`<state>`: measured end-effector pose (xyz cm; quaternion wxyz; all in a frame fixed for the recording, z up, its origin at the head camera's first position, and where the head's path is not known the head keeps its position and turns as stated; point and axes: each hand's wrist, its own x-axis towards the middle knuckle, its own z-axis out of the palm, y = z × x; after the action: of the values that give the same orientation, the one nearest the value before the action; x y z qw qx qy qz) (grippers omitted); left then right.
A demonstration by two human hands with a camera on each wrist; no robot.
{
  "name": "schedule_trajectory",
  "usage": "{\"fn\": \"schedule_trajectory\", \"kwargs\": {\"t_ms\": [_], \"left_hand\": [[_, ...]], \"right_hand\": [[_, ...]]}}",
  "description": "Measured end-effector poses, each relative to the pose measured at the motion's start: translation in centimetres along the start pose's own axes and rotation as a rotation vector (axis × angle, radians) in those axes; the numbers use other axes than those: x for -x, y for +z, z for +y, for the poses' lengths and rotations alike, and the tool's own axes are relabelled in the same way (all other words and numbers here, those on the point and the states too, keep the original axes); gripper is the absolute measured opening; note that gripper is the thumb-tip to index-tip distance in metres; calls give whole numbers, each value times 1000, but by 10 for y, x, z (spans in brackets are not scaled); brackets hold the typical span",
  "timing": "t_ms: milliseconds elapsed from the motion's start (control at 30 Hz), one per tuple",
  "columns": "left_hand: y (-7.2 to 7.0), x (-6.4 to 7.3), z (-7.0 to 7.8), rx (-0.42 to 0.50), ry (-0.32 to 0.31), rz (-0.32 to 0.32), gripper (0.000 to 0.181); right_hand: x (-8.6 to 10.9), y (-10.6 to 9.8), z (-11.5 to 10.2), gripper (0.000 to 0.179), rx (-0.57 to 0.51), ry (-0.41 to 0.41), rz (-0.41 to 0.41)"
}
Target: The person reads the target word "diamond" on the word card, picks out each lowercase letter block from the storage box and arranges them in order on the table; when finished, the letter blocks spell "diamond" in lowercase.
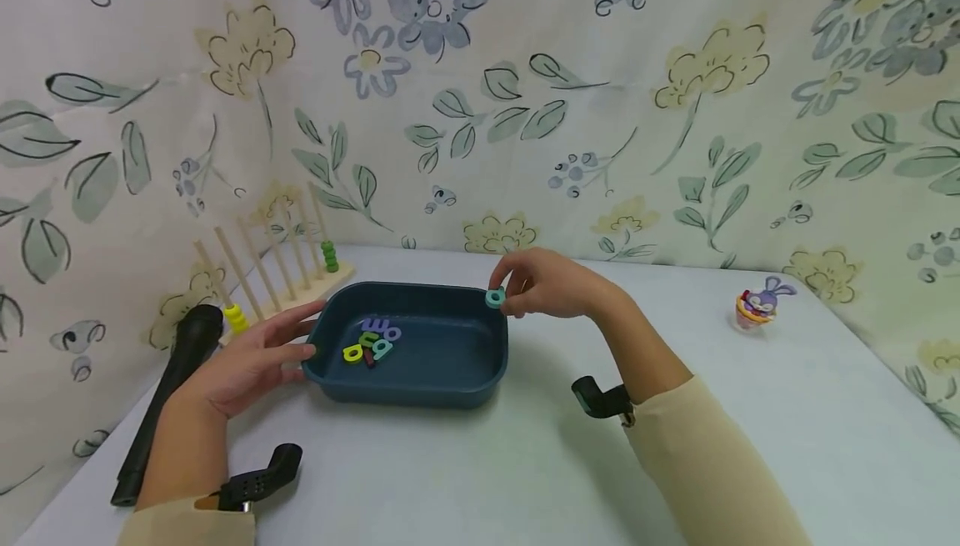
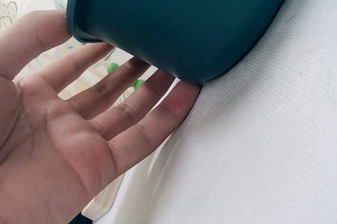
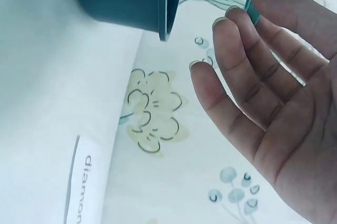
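A dark blue plastic bin [image 1: 420, 388] stands on the white table. Inside, toward its left, lies a small cluster of coloured letters, among them a yellow letter [image 1: 352, 353], a purple m-shaped letter [image 1: 375, 325] and a teal letter [image 1: 382, 349]. My left hand [image 1: 258, 354] is at the bin's left end, its thumb at the rim and its fairly straight fingers [image 2: 142, 129] against the outer wall. Over the back right corner of the bin, my right hand [image 1: 551, 283] pinches another teal letter [image 1: 495, 298] between thumb and fingertips.
Behind my left hand stands a wooden peg rack [image 1: 307, 289] with green and yellow beads on some pegs. A black rod-like object [image 1: 168, 396] lies at the left edge. A purple rabbit figurine [image 1: 757, 304] sits at the right. Floral cloth [image 1: 600, 112] hangs behind the table.
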<state>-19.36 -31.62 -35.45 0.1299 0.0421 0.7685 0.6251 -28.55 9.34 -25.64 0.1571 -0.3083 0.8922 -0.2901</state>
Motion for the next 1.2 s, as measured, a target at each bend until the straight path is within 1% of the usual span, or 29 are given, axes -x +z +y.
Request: {"fn": "schedule_trajectory", "kwargs": {"t_ms": [167, 300, 533, 733, 967, 1200], "left_hand": [[2, -1, -4, 10, -5, 2, 71], [3, -3, -6, 7, -11, 1, 71], [-1, -1, -5, 14, 12, -13, 70], [-5, 0, -5, 20, 19, -14, 70], [-6, -1, -7, 22, 29, -22, 69], [-3, -2, -6, 21, 24, -26, 69]], "right_hand": [[16, 0, 8, 23, 0, 17, 37], [27, 0, 16, 21, 18, 45, 40], [40, 3, 27, 20, 50, 85, 38], [41, 10, 40, 20, 50, 118, 28], [39, 23, 55, 17, 52, 171, 9], [36, 31, 64, 18, 108, 199, -25]]}}
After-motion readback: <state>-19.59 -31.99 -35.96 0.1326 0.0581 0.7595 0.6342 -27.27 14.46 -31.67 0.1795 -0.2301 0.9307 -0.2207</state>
